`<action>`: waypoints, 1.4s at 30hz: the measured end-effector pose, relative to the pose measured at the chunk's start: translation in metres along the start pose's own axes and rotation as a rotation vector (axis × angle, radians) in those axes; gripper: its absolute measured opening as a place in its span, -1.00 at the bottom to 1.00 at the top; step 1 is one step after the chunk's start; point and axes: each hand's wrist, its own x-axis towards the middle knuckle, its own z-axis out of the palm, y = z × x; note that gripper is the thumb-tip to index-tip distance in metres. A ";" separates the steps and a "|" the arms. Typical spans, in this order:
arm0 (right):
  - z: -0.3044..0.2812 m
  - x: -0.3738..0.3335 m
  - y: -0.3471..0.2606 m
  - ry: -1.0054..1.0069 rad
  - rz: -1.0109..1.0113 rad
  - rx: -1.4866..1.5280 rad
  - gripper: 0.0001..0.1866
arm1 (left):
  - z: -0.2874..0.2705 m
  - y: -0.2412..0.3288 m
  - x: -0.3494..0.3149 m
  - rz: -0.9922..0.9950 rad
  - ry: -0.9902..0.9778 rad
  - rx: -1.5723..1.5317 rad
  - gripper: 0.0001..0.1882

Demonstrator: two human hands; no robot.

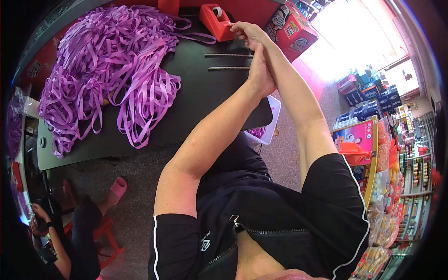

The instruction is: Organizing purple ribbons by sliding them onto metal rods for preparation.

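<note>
Red dispenser (214, 24): apparently drew tape (217, 11)
Right hand (247, 32): lay at tip, couldn't tell if gripping
Left hand (262, 74): touched the other, likewise unclear
Next pull: probably needed steadiness

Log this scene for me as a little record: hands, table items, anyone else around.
Right hand: fingers at the right end of the red tape dispenser
Left hand: beside the right forearm; contact unclear
Purple ribbons: loose heap, left side of the dark table
Pale strips: two, lying roughly parallel
Another person: lower left
</note>
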 end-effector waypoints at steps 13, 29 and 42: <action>-0.001 0.017 0.001 0.083 -0.209 -0.345 -0.68 | -0.009 0.002 0.006 0.038 -0.052 -0.048 -0.35; -0.049 -0.068 0.007 -0.189 -0.083 0.414 -0.75 | -0.037 -0.004 0.023 0.021 0.083 0.127 0.11; -0.072 -0.118 0.105 -0.548 0.103 1.335 -0.66 | -0.018 -0.005 0.004 -0.033 0.194 0.065 0.12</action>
